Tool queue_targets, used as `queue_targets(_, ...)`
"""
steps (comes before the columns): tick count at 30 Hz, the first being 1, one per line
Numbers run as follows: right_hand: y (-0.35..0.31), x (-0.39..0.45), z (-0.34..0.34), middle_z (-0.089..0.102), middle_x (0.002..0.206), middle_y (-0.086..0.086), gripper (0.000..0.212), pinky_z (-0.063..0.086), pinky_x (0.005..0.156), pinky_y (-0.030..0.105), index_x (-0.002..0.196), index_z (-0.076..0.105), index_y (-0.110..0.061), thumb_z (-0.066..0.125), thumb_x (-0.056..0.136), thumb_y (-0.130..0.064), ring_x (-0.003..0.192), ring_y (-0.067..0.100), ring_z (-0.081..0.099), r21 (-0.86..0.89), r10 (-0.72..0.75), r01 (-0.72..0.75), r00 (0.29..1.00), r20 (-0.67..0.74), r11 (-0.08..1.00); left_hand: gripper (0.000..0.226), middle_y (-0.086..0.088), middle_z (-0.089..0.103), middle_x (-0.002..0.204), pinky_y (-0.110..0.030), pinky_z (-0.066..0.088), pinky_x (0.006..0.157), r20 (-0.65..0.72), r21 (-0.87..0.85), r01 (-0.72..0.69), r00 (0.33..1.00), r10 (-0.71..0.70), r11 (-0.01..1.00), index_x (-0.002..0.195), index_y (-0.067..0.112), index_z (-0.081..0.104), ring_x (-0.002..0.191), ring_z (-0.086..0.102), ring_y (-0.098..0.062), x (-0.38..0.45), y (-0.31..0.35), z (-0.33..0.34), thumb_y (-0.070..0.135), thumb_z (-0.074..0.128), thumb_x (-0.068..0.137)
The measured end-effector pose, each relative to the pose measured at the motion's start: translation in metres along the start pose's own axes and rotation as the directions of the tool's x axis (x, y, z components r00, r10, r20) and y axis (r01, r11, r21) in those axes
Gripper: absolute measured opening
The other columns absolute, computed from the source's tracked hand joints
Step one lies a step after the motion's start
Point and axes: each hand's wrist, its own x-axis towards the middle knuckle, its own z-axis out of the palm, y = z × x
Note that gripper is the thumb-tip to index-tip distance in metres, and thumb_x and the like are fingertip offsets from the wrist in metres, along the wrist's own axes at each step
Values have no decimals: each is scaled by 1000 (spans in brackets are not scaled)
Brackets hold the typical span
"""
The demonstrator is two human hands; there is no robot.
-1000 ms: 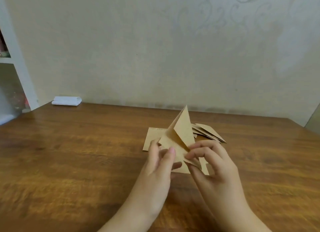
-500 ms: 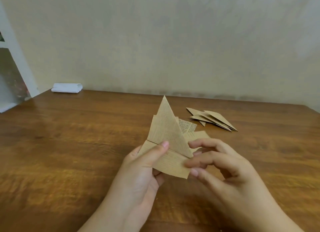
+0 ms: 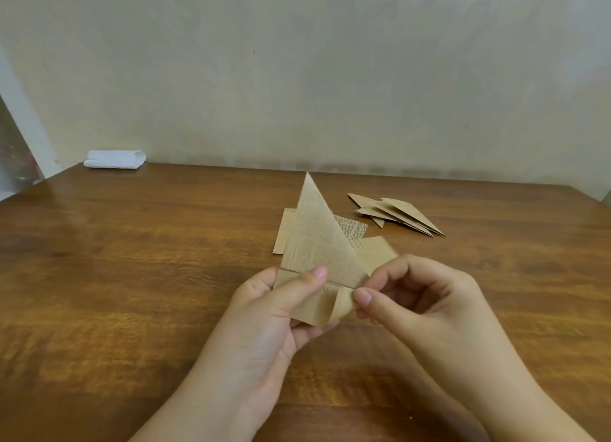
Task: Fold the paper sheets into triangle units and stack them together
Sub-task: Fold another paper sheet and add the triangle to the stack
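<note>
While the half-folded paper (image 3: 317,243) is standing point-up above the near middle of the table (image 3: 132,276), the left hand (image 3: 281,312) is gripping its lower strip, thumb on front. The right hand (image 3: 406,296), which was only touching the edge a moment ago, is now pinching the strip's right corner and bending it up, so the tab fold is probably starting. Flat sheets (image 3: 360,240) are lying just behind, finished triangles (image 3: 396,215) far right.
</note>
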Motion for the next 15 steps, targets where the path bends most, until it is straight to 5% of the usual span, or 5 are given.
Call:
queue_targets(6,0,2,-6,68,71,7,31,57,72,50,82,56,-17,81,65,-10,64,27,63,53,42,-41,999,-8,998,52,-7,76,91,-35,55,73,50,256,26,998,-40,966,97,12,72,86,73,-21,-4,5,-3,14,90,48)
queue_targets(10,0,1,-8,68,71,6,39,54,68,38,92,52,-22,78,68,-6,67,28,63,-19,37,-36,998,58,999,48,-11,75,94,-47,52,91,40,294,15,999,-28,956,95,9,74,93,71,-27,-4,4,-1,20,85,50)
queue_targets(15,0,0,-6,69,72,5,42,53,68,34,95,51,-26,78,68,-9,67,24,64,32,37,-39,997,66,999,42,-16,74,94,-48,52,89,33,258,5,999,-14,966,90,5,74,93,71,-31,-3,1,-1,3,89,50)
